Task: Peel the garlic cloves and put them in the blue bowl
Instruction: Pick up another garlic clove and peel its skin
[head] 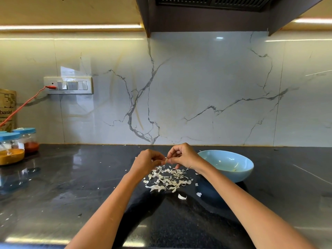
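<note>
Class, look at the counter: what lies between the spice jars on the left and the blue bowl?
In the head view, between spice jars and blue bowl: bare dark counter, then garlic skins beneath both hands.

A home kitchen: dark stone counter, marble backsplash, extractor hood, blue-lidded spice jars.

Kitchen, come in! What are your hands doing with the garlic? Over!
Both hands pinching one small garlic clove above the papery peel pile. Round pale-blue bowl beside right hand. Nothing in the way.

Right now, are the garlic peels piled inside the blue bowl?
No, the garlic peels lie scattered on the dark counter to the left of the blue bowl, under both hands.
</note>
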